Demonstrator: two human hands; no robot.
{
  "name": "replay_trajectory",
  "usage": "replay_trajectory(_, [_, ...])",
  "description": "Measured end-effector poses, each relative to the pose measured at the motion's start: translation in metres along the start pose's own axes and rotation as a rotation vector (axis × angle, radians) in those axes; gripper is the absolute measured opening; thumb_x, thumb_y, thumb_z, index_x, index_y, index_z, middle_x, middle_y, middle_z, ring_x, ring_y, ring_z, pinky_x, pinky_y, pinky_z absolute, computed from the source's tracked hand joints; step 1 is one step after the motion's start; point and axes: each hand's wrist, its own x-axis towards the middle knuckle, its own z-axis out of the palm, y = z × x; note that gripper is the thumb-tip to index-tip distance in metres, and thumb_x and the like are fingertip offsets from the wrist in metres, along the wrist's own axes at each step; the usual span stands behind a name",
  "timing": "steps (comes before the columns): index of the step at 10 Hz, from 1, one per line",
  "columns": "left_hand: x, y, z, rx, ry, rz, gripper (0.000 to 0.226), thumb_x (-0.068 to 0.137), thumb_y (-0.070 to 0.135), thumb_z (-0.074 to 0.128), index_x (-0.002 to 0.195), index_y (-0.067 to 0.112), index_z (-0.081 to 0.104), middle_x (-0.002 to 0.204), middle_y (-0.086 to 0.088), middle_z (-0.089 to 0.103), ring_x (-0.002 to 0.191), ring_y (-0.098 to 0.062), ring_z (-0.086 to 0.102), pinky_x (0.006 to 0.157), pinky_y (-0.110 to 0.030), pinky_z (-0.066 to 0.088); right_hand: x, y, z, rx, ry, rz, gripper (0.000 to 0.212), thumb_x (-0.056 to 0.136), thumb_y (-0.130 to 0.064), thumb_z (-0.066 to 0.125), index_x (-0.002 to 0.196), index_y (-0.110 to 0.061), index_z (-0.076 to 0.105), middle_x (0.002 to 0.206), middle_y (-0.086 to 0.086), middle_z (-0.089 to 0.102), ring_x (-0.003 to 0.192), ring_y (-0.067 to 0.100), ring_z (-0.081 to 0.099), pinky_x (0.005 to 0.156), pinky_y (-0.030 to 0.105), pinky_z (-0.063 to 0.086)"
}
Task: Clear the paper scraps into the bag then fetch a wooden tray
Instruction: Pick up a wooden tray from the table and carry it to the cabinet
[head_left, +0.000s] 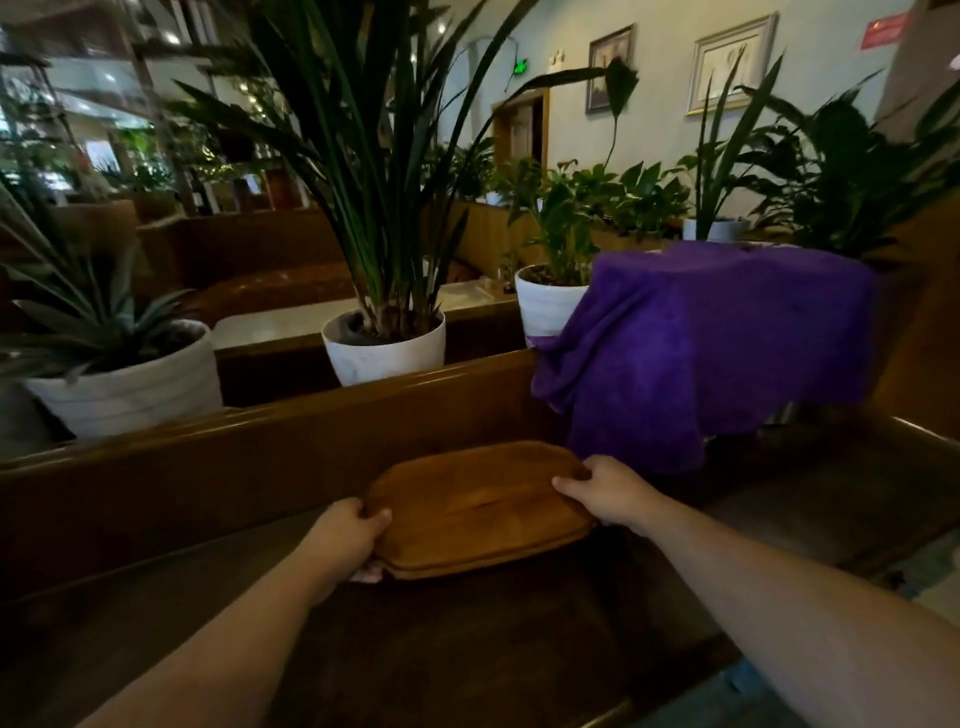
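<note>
A white plant pot (130, 384) sits at ten o'clock on a wooden ledge (260, 415). Low centre, the left hand (348, 535) grasps the left end of the wooden tray (478, 506), thumb on top, fingers beneath. The tray lies at six o'clock on a dark surface below the ledge. The right hand (608, 491) grips its right end. A purple cloth (717, 332) drapes at two o'clock
</note>
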Motion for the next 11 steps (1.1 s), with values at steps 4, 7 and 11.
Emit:
replay_trajectory(4, [0.02,0.005,0.014,0.146,0.077,-0.041,0.035,0.098,0.028,0.045,0.128,0.012,0.041,0.098,-0.022,0.064,0.06,-0.023,0.062,0.052,-0.032,0.054,0.041,0.016,0.006,-0.149,-0.039,-0.05,0.048,0.084,-0.059,0.058,0.095,-0.013,0.061,0.094,0.007,0.064,0.084,0.021,0.063,0.079,0.041,0.055])
replay_trajectory(7, [0.028,0.008,0.023,0.607,0.184,-0.037,0.037,0.098,0.037,0.038,0.119,0.007,0.043,0.1,-0.01,0.059,0.079,-0.019,0.062,0.062,-0.029,0.051,0.046,0.014,0.005,-0.292,-0.062,-0.08,0.044,0.085,-0.06,0.054,0.097,-0.017,0.055,0.084,-0.002,0.055,0.082,0.019,0.059,0.065,0.031,0.044])
replay_trajectory(11, [0.011,0.024,0.023,0.905,0.258,0.079,0.031,0.094,0.045,0.043,0.11,0.02,0.052,0.096,0.0,0.061,0.084,-0.014,0.062,0.078,-0.035,0.055,0.024,-0.021,-0.004,-0.918,-0.008,-0.217,0.066,0.088,-0.062,0.042,0.133,-0.014,0.046,0.127,0.009,0.056,0.108,0.027,0.059,0.083,0.041,0.05])
